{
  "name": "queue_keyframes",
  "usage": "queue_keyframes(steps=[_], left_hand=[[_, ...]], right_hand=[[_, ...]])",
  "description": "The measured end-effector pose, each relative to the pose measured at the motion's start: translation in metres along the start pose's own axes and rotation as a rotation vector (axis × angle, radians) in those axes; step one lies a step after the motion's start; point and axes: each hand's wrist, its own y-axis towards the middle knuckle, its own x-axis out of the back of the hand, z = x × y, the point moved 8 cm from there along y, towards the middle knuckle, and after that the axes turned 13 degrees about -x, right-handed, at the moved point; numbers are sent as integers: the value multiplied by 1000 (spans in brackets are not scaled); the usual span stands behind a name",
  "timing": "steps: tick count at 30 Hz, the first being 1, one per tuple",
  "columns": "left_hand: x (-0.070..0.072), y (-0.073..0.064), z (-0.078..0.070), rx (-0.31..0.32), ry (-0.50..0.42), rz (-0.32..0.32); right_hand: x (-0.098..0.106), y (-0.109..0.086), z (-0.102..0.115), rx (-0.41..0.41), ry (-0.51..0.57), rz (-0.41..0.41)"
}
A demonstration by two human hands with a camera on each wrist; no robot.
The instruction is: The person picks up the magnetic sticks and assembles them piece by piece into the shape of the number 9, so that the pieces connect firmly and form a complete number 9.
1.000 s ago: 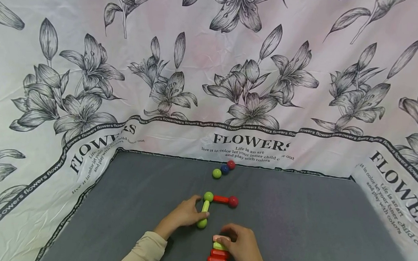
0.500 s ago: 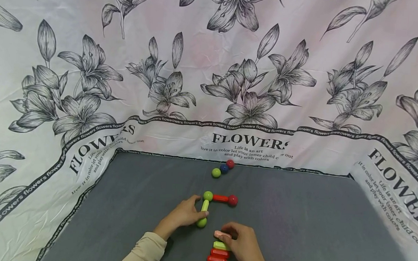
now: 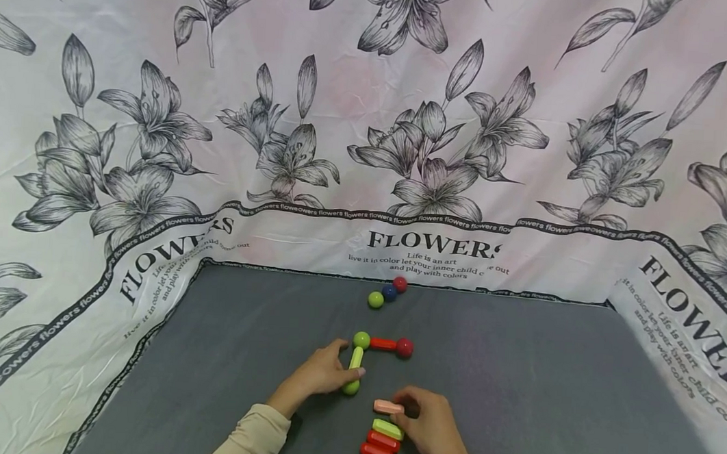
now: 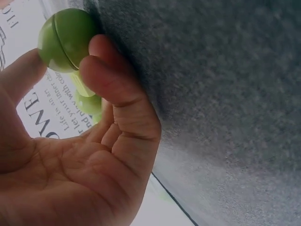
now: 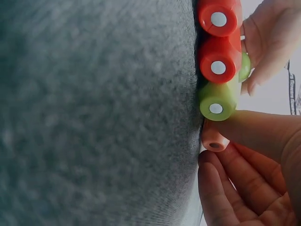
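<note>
In the head view my left hand [image 3: 321, 370] pinches the near green ball [image 3: 351, 388] of a joined piece. A light green rod [image 3: 356, 360] runs from that ball to another green ball [image 3: 362, 340], where a red rod [image 3: 383, 344] leads right to a red ball [image 3: 404, 348]. The left wrist view shows thumb and fingertips on opposite sides of the held ball [image 4: 68, 40]. Between its thumb and fingers my right hand [image 3: 432, 424] holds a short pink rod [image 3: 388, 406], just beyond a yellow-green rod [image 3: 388, 429]. The pink rod's end [image 5: 215, 142] has a dark round spot.
Two red rods [image 3: 383, 440] lie side by side against the yellow-green rod, nearest me. Rod ends show pale round discs in the right wrist view. Farther back, a green ball [image 3: 375, 299], a blue ball [image 3: 389, 293] and a red ball [image 3: 400, 284] sit near the flowered cloth [image 3: 423, 257].
My right hand has drawn the pink rod away from the yellow-green rod, forward over the table, leaving a gap. The left hand and joined piece have stayed nearly still.
</note>
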Motion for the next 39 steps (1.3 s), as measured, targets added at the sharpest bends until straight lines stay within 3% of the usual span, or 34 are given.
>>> queue_keyframes(steps=[6,17,24,39], left_hand=[[0,-2,-2,-10,12,18],[0,-3,-4,-23,19,-11],[-1,-3,-2,-13,12,-21],[-1,-1,-1,-10,4,-7]], right_hand=[[0,3,0,7,-6,-23],[4,10,0,-16,62,-12],[5,15,6,13,69,-17],[-7,26,22,82,65,85]])
